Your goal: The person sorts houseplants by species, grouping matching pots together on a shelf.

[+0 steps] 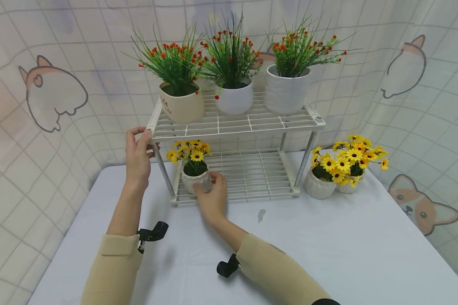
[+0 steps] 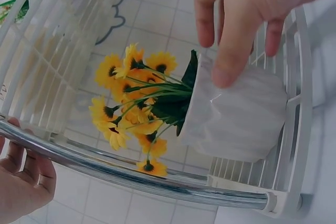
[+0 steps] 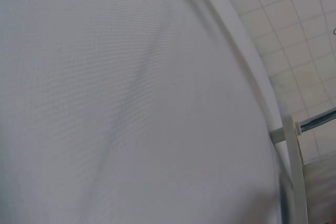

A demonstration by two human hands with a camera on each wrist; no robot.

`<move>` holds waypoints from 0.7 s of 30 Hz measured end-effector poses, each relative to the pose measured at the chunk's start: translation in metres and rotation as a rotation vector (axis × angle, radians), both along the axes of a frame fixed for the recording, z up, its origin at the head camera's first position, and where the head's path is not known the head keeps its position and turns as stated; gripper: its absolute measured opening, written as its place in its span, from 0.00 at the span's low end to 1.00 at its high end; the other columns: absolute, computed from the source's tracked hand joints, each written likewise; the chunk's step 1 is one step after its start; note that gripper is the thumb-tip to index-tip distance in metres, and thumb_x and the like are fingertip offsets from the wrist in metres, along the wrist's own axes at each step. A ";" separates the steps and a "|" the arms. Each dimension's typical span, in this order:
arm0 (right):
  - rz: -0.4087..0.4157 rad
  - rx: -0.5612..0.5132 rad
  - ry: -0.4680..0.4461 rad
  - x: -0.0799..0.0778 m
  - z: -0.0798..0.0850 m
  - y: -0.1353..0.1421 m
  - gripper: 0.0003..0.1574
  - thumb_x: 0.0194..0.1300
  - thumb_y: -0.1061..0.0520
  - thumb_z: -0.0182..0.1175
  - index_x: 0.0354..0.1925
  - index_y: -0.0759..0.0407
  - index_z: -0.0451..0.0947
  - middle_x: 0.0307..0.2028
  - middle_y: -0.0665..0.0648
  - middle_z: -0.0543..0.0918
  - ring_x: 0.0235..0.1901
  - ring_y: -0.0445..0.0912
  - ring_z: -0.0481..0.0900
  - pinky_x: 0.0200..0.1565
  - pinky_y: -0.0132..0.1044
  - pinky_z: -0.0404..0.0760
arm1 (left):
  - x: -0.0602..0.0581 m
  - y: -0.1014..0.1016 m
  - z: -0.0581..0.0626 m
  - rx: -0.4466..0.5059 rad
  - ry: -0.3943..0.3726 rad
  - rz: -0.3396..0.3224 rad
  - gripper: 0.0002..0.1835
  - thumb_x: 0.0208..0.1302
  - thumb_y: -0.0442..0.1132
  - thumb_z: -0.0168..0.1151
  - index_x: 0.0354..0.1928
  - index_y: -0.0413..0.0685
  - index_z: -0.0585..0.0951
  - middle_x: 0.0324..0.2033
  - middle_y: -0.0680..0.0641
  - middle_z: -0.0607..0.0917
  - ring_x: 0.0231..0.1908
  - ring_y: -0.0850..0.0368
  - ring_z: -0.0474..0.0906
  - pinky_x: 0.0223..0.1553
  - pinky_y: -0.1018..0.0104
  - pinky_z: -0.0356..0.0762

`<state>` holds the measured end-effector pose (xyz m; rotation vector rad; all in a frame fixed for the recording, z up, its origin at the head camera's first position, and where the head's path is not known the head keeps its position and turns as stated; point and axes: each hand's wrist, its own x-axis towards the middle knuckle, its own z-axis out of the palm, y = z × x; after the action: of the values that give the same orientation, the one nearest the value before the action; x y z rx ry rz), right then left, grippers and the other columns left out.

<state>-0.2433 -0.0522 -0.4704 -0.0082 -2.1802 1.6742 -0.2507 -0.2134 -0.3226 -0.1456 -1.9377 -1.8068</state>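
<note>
A white two-tier wire rack (image 1: pixel 248 192) stands on the table. My left hand (image 1: pixel 138 159) grips its upper left front corner; in the left wrist view the fingers of that hand (image 2: pixel 26 179) curl at the metal post (image 2: pixel 131 169). On the lower shelf's left end sits a small white ribbed flowerpot (image 1: pixel 192 180) with yellow flowers (image 1: pixel 192 151), upright. My right hand (image 1: pixel 213 197) holds this pot from the front right, thumb on its front wall and fingers at its right side. The left wrist view shows the thumb pressed to the pot (image 2: pixel 241 114). The right wrist view misses the right hand.
On the upper shelf stand a cream pot (image 1: pixel 183 106), a white pot (image 1: pixel 234 99) and a ribbed white pot (image 1: pixel 286 91), all with red-flowered grass. Two white pots of yellow flowers (image 1: pixel 320 184) stand on the white tablecloth (image 1: pixel 328 245) to the rack's right. A patterned curtain (image 1: pixel 99 51) hangs behind.
</note>
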 end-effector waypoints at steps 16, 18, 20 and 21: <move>0.151 -0.039 0.111 0.021 0.015 0.060 0.16 0.63 0.64 0.70 0.47 0.67 0.77 0.45 0.60 0.82 0.49 0.59 0.79 0.50 0.57 0.79 | -0.002 -0.001 -0.002 0.005 0.045 0.017 0.07 0.81 0.49 0.48 0.51 0.56 0.70 0.38 0.51 0.82 0.39 0.55 0.74 0.42 0.60 0.67; 0.162 -0.033 0.110 0.024 0.019 0.070 0.16 0.64 0.64 0.70 0.47 0.67 0.77 0.45 0.59 0.82 0.49 0.58 0.79 0.50 0.57 0.79 | -0.003 -0.001 -0.002 0.010 0.048 0.011 0.07 0.81 0.48 0.48 0.51 0.57 0.70 0.37 0.51 0.82 0.39 0.55 0.74 0.41 0.60 0.68; 0.176 -0.027 0.119 0.026 0.022 0.081 0.16 0.64 0.65 0.70 0.48 0.67 0.77 0.45 0.60 0.82 0.49 0.58 0.78 0.50 0.58 0.78 | -0.003 -0.001 -0.002 0.006 0.053 0.011 0.06 0.81 0.48 0.48 0.50 0.56 0.70 0.38 0.49 0.82 0.39 0.55 0.74 0.41 0.61 0.68; 0.180 -0.023 0.128 0.027 0.023 0.087 0.15 0.64 0.65 0.69 0.48 0.68 0.77 0.45 0.61 0.82 0.49 0.59 0.78 0.50 0.59 0.78 | -0.003 0.000 -0.002 0.010 0.053 0.011 0.06 0.81 0.48 0.48 0.50 0.56 0.70 0.38 0.49 0.82 0.39 0.55 0.74 0.41 0.61 0.68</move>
<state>-0.2163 0.0352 -0.4474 0.2893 -2.1191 1.7436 -0.2538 -0.2137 -0.3246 -0.1777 -1.8887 -1.7881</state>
